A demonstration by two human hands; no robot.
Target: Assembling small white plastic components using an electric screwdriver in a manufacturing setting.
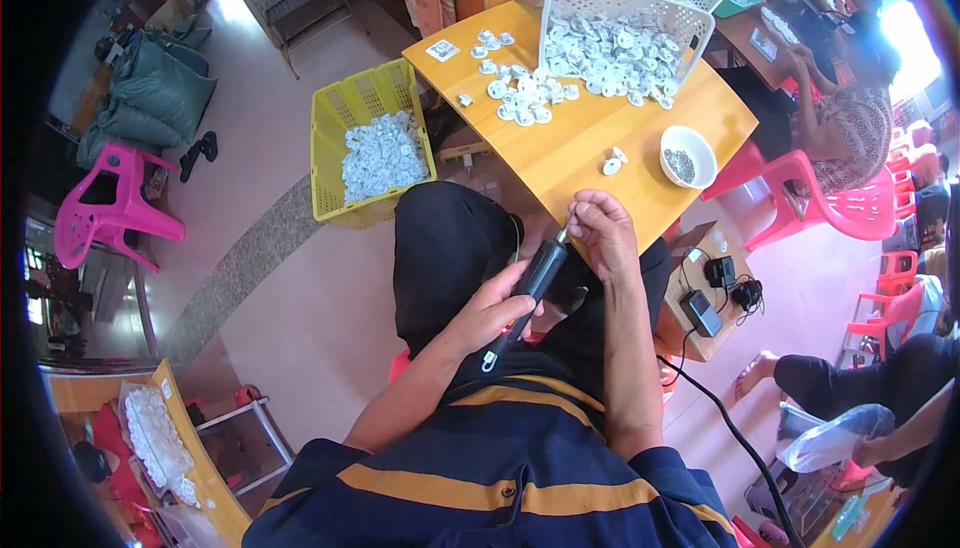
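Nearest the camera is the person's dark shirt with orange stripes (500, 478), and from it both forearms run up toward the wooden surface (590, 138). Left hand (490, 313) is closed in a full grip around the black electric screwdriver (535, 283), which slants up and to the right so that its metal tip ends short of the near edge of the surface, over the lap. Right hand (605, 233) meets that tip: its fingers are pinched shut around something small at the bit, too hidden by the fingertips to make out. So the tool lies between the two hands, its body in the left grip and its tip touching the right fingers.

On the surface, just beyond the right hand, two small white plastic parts (612, 162) lie near the edge, and beside them to the right stands a white bowl (690, 156) with small grey pieces in it. Farther back on the surface a white basket (620, 8) lies tipped, with white parts spilling out of it into a loose heap (525, 93). Left of the surface, on the floor, a yellow crate (345, 118) holds more white parts. Right of the surface, another person sits on a pink chair (840, 203).
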